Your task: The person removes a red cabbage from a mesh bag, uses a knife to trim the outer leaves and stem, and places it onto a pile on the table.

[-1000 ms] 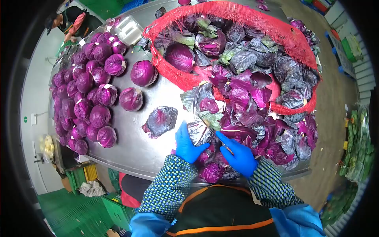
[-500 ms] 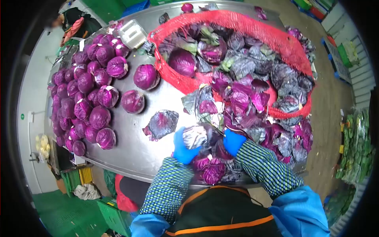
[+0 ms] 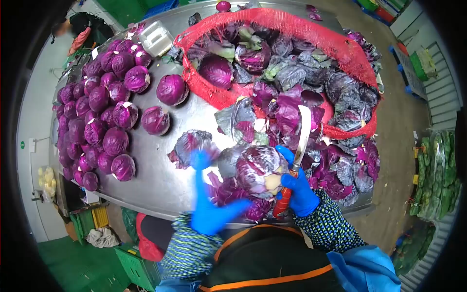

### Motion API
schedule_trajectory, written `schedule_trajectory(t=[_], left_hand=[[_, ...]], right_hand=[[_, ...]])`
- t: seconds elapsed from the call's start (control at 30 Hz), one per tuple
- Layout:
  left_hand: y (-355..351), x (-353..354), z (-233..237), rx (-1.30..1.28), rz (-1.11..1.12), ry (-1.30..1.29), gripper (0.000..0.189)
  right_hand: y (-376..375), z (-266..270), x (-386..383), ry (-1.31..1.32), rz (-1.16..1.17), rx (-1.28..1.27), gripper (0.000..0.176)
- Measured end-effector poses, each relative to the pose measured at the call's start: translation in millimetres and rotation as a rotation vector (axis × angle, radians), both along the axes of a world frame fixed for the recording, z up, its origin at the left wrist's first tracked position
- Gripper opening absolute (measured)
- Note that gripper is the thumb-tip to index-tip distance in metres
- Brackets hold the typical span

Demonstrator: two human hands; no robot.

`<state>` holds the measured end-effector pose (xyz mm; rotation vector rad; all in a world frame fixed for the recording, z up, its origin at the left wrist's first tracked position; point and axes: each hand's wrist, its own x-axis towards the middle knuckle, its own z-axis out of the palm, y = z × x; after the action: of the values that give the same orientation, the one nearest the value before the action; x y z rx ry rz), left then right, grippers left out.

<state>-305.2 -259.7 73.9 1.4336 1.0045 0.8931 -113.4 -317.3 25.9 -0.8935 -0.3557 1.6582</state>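
Note:
My left hand (image 3: 208, 207), in a blue glove and partly smeared by motion, is open with thumb and fingers spread, apart from the cabbage. My right hand (image 3: 302, 193), gloved in blue too, is closed round the red handle of a curved knife (image 3: 302, 134) whose blade points up and away from me. Its fingers also rest against a red cabbage (image 3: 258, 168), the pale cut stem facing my right hand. Loose outer leaves (image 3: 228, 191) lie under and beside this cabbage. Farther left is a dark pile of leaves (image 3: 187, 148).
A heap of red cabbages (image 3: 99, 117) covers the left of the metal table (image 3: 146, 192). Behind, a red mesh sack (image 3: 214, 95) lies open with cabbages and leaves. Trimmed leaves (image 3: 335, 170) are piled at right. A person (image 3: 85, 29) stands at far left.
My left hand has let go of the cabbage and swung left, fingers spread. My right hand has turned, so the knife now shows upright. The cabbage's stem end has come into sight.

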Motion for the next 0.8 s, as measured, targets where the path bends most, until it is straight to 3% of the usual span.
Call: schedule_trajectory(t=[0.03, 0.1, 0.13, 0.17, 0.23, 0.27, 0.3, 0.37, 0.4, 0.43, 0.57, 0.63, 0.67, 0.7, 0.77, 0.8], left_hand=[[-9, 7, -1, 0.153, -0.196, 0.213, 0.105], [-19, 24, -26, 0.27, 0.032, 0.134, 0.102], [-20, 21, -29, -0.03, 0.035, -0.083, 0.1], [-21, 18, -30, -0.031, 0.028, -0.077, 0.1], [-24, 11, -28, 0.029, 0.043, 0.079, 0.1], [-21, 10, -26, 0.19, 0.015, 0.16, 0.097], [-21, 11, -24, 0.186, 0.012, 0.163, 0.097], [-20, 12, -19, 0.231, -0.061, 0.204, 0.095], [-19, 12, -17, 0.082, -0.076, 0.086, 0.093], [-18, 9, -20, 0.083, -0.076, 0.088, 0.093], [-16, -8, -44, 0.09, -0.169, 0.111, 0.094], [-19, -14, -47, -0.009, -0.192, 0.014, 0.094], [-21, -16, -40, -0.01, -0.222, -0.053, 0.094], [-23, -19, -37, -0.002, -0.258, -0.095, 0.098], [-39, -14, -29, -0.24, -0.009, -0.299, 0.102], [-43, 2, -16, -0.384, 0.223, -0.518, 0.101]], right_hand=[[-2, 4, -7, 0.012, 0.009, -0.009, 0.072], [4, 10, -16, -0.19, 0.031, 0.009, 0.072], [-2, 5, -6, -0.314, 0.076, -0.061, 0.066], [-5, 11, 4, -0.309, 0.07, -0.063, 0.066], [-9, 41, 21, -1.323, 0.191, 0.32, 0.056], [-7, 54, 25, -1.247, 0.256, 0.366, 0.049], [-5, 58, 23, -1.243, 0.255, 0.361, 0.049], [3, 64, 15, -1.141, 0.464, 0.177, 0.048], [12, 72, 20, -0.95, 0.486, -0.004, 0.05], [13, 67, 23, -0.949, 0.485, -0.002, 0.05], [16, 29, 22, -1.068, 0.437, 0.078, 0.045], [18, 10, 17, -1.147, 0.325, -0.135, 0.036], [15, -42, 29, -1.228, 0.166, -0.041, 0.03], [15, -45, 39, -0.922, 0.225, -0.277, 0.03], [14, -18, 32, -0.577, 0.086, -0.457, 0.036], [10, 5, 21, -0.485, 0.04, -0.375, 0.05]])
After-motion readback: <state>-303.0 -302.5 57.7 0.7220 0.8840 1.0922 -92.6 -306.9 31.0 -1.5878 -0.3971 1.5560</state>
